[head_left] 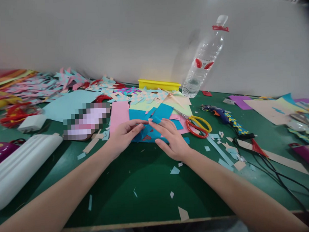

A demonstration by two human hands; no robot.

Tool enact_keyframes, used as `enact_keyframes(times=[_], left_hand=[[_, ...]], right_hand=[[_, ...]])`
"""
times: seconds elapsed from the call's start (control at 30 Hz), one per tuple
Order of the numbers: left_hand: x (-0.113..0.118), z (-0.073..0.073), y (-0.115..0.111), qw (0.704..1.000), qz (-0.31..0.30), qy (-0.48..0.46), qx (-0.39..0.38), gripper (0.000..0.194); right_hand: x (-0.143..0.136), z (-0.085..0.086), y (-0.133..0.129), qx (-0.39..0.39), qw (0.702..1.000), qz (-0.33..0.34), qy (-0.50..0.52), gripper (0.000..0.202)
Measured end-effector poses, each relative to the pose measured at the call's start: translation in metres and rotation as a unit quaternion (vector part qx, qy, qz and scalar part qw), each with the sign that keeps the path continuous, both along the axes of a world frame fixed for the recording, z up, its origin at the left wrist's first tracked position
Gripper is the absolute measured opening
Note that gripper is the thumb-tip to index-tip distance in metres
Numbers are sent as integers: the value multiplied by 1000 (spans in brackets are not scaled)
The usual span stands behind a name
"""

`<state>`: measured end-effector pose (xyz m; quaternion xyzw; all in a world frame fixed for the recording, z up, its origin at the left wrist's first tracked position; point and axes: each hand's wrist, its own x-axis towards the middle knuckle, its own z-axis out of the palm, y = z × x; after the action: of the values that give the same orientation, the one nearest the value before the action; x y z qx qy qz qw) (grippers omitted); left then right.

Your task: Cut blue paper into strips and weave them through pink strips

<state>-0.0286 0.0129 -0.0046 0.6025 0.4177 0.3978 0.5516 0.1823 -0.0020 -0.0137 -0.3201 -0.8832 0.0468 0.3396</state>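
My left hand [126, 134] and my right hand [171, 137] meet at the middle of the table over a piece of blue paper [164, 112]. Both hands have fingers bent onto it, the fingertips nearly touching each other. The paper shows a folded strip standing up and some reddish cut-out spots in its lower part, partly hidden by the fingers. Beneath and behind it lie a pink paper strip [119, 115] and pale yellow sheets. Right of my right hand rests a pair of scissors [189, 118] with red and yellow handles.
A clear plastic bottle [204, 61] leans at the wall beside a yellow tray [158, 84]. Left are a blurred-out phone [87, 121], a white charger [32, 123], a long white device [27, 168] and woven paper strips. Black cords [273, 169] and paper scraps lie right.
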Motion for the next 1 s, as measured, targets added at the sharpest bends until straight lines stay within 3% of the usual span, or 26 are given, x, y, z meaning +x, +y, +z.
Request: enact_keyframes(times=[0.23,0.33,0.4,0.5,0.57,0.67,0.77,1.0], left_hand=[[1,-2,2,1000,6,11,4,42],[-3,-6,5,998,40,40,36,37],[-5,-9,6,993,57,83,69,34],[-6,-10,5,967,53,202,149,28],[-6,-10,4,939,47,273,202,27],[-5,-10,3,922,50,302,236,27],[-5,-9,4,932,59,278,224,28],[-7,-10,5,970,49,197,138,24]], right_hand=[[0,-2,-1,-29,999,-23,36,53],[-3,-3,-2,-38,989,-16,139,57],[-5,-3,-1,-59,975,-25,213,63],[-3,-3,4,-109,962,-50,245,68],[0,-4,9,-134,962,-63,231,63],[2,-5,12,-160,965,-94,184,34],[2,-6,12,-184,960,-113,176,15],[2,-5,11,-221,938,-141,226,13]])
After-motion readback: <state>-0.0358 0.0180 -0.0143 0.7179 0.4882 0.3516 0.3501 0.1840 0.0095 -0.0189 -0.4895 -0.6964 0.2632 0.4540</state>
